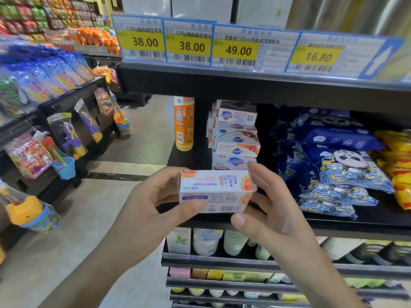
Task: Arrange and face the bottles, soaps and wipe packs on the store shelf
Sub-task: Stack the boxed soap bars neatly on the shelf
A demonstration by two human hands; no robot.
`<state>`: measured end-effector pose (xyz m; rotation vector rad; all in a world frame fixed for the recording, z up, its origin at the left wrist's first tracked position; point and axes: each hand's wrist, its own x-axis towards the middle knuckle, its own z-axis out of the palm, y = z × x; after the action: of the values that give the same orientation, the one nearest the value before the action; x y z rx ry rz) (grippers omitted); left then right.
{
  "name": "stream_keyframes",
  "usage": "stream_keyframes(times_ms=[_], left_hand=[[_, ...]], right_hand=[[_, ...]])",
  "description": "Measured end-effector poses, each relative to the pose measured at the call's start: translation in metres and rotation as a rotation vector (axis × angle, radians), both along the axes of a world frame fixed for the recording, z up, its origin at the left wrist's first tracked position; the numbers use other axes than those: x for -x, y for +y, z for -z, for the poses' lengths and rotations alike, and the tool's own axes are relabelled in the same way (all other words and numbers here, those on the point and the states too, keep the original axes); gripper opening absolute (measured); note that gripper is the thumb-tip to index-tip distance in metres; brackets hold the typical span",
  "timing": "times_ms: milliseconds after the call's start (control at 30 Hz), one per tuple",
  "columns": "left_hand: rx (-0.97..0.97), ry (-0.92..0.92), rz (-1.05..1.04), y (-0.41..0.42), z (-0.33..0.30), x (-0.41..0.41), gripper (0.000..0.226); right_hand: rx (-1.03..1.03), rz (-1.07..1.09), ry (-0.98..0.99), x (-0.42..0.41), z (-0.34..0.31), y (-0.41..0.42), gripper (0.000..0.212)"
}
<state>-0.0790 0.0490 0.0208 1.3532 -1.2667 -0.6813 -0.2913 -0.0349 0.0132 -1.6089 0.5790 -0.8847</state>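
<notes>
In front of the stack of white Safeguard soap boxes (235,141), a white cardboard soap box with orange fruit print (215,190) sits between both hands, left hand (153,203) gripping its left end, right hand (269,203) pinching its right end.

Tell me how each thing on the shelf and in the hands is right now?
Soap box with orange fruit print: off the shelf, lying flat, print upside down, held at both ends.
Left hand: grips the box's left end.
Right hand: fingers hold the box's right end.
Safeguard soap boxes: stacked, unevenly faced.
Orange bottle: upright, alone.
Blue panda wipe packs: piled, slumped forward.
Yellow packs: piled at the right edge.
</notes>
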Motion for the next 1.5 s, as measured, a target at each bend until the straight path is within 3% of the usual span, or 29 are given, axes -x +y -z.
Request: stream_keyframes(times_ms=[167,467,600,767,900,1100,1133,1233,1367,1500], left_hand=[[-0.088,0.126,0.015,-0.001,0.000,-0.004,0.039],[-0.154,0.252,0.016,-0.004,-0.003,-0.003,0.051],[-0.196,0.240,-0.021,-0.006,-0.007,-0.001,0.048],[-0.271,0.244,-0.068,-0.008,-0.006,-0.001,0.063],[-0.310,0.245,-0.043,-0.009,-0.002,-0.003,0.057],[-0.267,0.322,-0.064,-0.019,-0.005,-0.007,0.047],[-0.232,0.341,-0.050,-0.019,-0.005,-0.010,0.054],[-0.077,0.163,0.086,-0.012,0.003,-0.019,0.089],[0.005,-0.187,0.154,0.006,0.009,-0.021,0.080],[0.096,-0.295,0.054,0.000,0.004,-0.019,0.069]], right_hand=[[0.231,0.037,-0.007,-0.001,0.007,-0.001,0.073],[0.410,0.006,0.090,-0.001,0.006,0.001,0.063],[0.381,-0.018,0.107,-0.002,0.003,0.001,0.049],[0.256,-0.010,0.059,-0.007,0.004,-0.002,0.050],[0.161,0.019,-0.006,-0.010,0.006,-0.004,0.039],[-0.012,0.007,-0.098,-0.011,0.007,-0.003,0.036],[-0.043,0.009,-0.107,-0.010,0.006,-0.004,0.035],[-0.146,0.024,-0.109,-0.009,0.005,-0.005,0.033],[-0.293,-0.015,-0.127,-0.008,0.000,-0.005,0.056],[-0.471,-0.065,-0.186,-0.008,-0.005,-0.006,0.050]])
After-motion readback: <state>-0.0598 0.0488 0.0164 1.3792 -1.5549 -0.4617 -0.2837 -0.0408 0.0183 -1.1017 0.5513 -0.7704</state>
